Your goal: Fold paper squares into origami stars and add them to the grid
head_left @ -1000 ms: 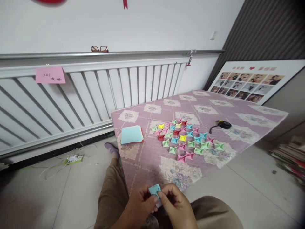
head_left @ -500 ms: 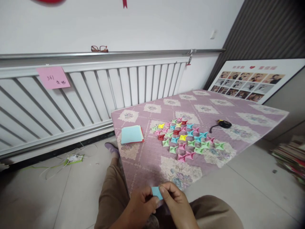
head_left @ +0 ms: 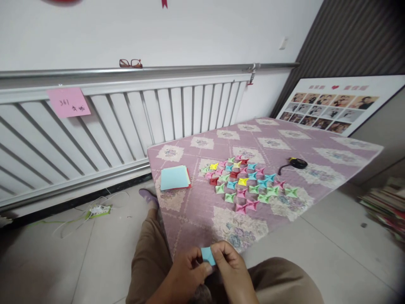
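Observation:
A small light-blue folded paper [head_left: 207, 256] is pinched between my two hands, over my lap at the table's near edge. My left hand [head_left: 190, 268] grips its left and lower side with thumb and fingers. On the right side, my right hand [head_left: 228, 261] presses it between thumb and curled fingers. Beyond them, several small folded paper pieces [head_left: 242, 182] in pink, green, blue, yellow and red stand in rows on the table. To their left lies a stack of paper sheets [head_left: 174, 178], light blue on top with red and cream edges showing.
A purple floral cloth covers the table [head_left: 196, 219]. A black cable coil [head_left: 298, 163] lies on its right part. Behind are a white radiator [head_left: 177, 109] with a pink note [head_left: 68, 102], glasses [head_left: 130, 63] on the pipe, and a photo board [head_left: 332, 103]. A power strip [head_left: 99, 211] rests on the floor.
The view has tilted very slightly. Both hands keep their pinch on the blue paper, with only a tiny shift of the fingers.

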The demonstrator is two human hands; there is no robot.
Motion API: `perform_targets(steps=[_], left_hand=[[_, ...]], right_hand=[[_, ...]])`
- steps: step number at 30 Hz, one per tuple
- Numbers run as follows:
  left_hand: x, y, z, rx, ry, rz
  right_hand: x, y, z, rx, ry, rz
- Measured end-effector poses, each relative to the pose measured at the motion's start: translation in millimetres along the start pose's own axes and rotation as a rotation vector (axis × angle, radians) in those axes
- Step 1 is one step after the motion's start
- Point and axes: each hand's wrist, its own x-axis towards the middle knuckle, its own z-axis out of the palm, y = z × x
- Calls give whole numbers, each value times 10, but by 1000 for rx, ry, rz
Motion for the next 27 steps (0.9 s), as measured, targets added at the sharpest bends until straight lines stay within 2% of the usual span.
perform_targets(steps=[2,5,8,10,16,20,23,27], left_hand=[[2,-8,5,-10,-3,3],[-19,29,18,17,14,16],[-44,60,27,79,24,35],[-45,50,28,84,29,34],[39,-82,25,34,121,-63],[110,-139,-17,41,82,-88],[161,-121,-90,145,49,-32],[249,-74,-173,214,81,32]], right_hand=[[-3,0,-6,6,-27,5],[-25,36,41,144,-90,75],[-38,94,97,312,-80,169],[-25,127,107,342,-84,201],[73,165,4,127,-74,121],[145,215,-83,-12,-116,88],[219,276,-134,-125,-141,79],[331,361,-163,-237,-165,23]])
